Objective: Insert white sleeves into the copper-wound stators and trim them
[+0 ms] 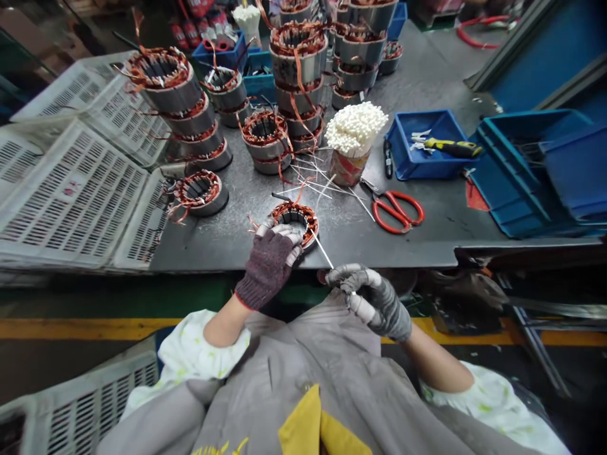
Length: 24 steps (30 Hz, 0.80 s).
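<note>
A ring-shaped stator with copper windings (pixel 310 219) lies near the table's front edge. My left hand (pixel 271 260), in a dark glove with taped fingertips, is closed on its near left rim. A thin white cord (pixel 323 248) runs from the stator's right side down to my right hand (pixel 372 300), which wears a grey glove and pinches the cord's end just off the table edge. Beyond the stator, loose white strips (pixel 315 174) lie scattered beside a cup packed with white sticks (pixel 353 136).
Red-handled scissors (pixel 397 212) lie right of the cup. A blue bin (pixel 415 167) holds a yellow-black tool (pixel 453 148). Stacked stators (pixel 190 110) stand at the back and left. White plastic crates (pixel 71 183) line the left, teal bins (pixel 497 170) the right.
</note>
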Available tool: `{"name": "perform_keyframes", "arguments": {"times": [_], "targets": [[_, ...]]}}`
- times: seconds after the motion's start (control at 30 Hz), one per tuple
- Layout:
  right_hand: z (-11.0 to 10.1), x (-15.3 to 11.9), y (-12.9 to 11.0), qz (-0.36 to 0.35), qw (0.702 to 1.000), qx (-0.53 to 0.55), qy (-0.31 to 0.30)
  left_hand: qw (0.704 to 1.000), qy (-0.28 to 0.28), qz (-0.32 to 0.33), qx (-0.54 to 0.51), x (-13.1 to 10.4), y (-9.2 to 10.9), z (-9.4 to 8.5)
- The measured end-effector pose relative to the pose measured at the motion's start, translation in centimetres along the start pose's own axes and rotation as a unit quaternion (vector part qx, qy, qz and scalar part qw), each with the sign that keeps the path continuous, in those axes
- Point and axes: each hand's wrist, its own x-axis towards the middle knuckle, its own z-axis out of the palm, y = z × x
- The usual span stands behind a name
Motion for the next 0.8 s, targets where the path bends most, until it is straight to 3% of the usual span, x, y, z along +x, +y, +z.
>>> {"name": "perform_keyframes", "arguments": {"times": [0.33,0.47,0.53,0.67,0.8], "targets": [[-0.1,-0.9,-0.4,0.010,1.000,-0.021,-0.018,1.000,-0.010,-0.010,0.009,0.2,0.5,-0.4],[0.3,1.7,0.6,-0.012,0.999,0.009,-0.029,0.999,0.009,-0.047,-0.010,0.2,0.8,0.0],[0.9,3.7,1.4,-0.019,1.000,0.019,0.003,0.995,0.044,-0.080,-0.039,0.2,1.2,0.5],[2.1,6.8,2.1,0.087,0.989,0.040,0.110,0.971,0.120,-0.184,-0.097,0.1,1.6,1.5],[2.5,7.4,1.7,0.177,0.973,0.060,0.137,0.976,0.113,-0.168,-0.084,0.6,1.6,1.6]]}}
